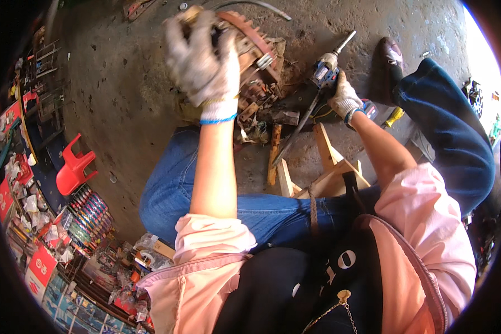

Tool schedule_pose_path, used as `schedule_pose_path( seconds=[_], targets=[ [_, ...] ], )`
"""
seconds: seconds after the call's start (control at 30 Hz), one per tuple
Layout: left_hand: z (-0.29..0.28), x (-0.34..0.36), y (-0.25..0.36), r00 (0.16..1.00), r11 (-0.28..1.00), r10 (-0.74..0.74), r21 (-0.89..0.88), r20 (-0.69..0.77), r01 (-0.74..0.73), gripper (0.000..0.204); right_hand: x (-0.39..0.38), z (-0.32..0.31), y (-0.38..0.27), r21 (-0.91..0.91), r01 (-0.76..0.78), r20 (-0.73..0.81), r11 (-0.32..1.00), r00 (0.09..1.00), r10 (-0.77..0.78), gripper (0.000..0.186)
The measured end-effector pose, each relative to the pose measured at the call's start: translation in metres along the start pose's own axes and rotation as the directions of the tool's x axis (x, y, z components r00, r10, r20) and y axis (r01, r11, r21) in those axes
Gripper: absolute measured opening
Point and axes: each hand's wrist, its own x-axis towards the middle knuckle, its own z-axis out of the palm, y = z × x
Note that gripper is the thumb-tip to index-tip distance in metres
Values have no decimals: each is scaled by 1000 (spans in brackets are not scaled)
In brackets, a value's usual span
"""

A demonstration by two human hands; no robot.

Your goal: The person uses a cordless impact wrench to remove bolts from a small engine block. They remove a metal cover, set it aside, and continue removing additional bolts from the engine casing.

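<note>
Right hand (345,100) clamped around the cordless power tool (324,73), right of the rusty toothed gear assembly (251,34); keep the left hand (203,67), blurred over the gear assembly's left side, grasp unclear, off the teeth.

A red plastic chair (69,173) is standing on the left, near a multicoloured stack (89,214). A grey hose (277,11) is curving across the far floor (117,67); a yellow handle (394,117) is lying on the right.

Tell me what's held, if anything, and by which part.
Right hand: the power tool, by its handle. Left hand: at the toothed metal part; hold cannot be told.
</note>
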Motion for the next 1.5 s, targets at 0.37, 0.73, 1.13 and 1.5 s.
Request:
schedule_pose_path(
  seconds=[0.37, 0.73, 1.13, 1.5],
  targets=[
    [76, 39, 75, 936, 936, 271, 165, 226, -311, 27, -92, -130, -24, 504, -115, 58, 856, 993, 99, 51],
    [91, 59, 97, 794, 877, 329, 146, 511, -458, 22, -154, -142, -5, 285, 129, 65, 950, 986, -153, 64],
    [77, 40, 61, 680, 945, 318, -165, 661, -282, 85, -160, -138, 4, 459, 210, -149, 863, 976, -158, 57],
    [75, -57, 32, 467, 970, -5, 117, 884, -211, 33, -153, -149, 31, 747, 185, -263, 639, 964, 29, 45]
  ],
)
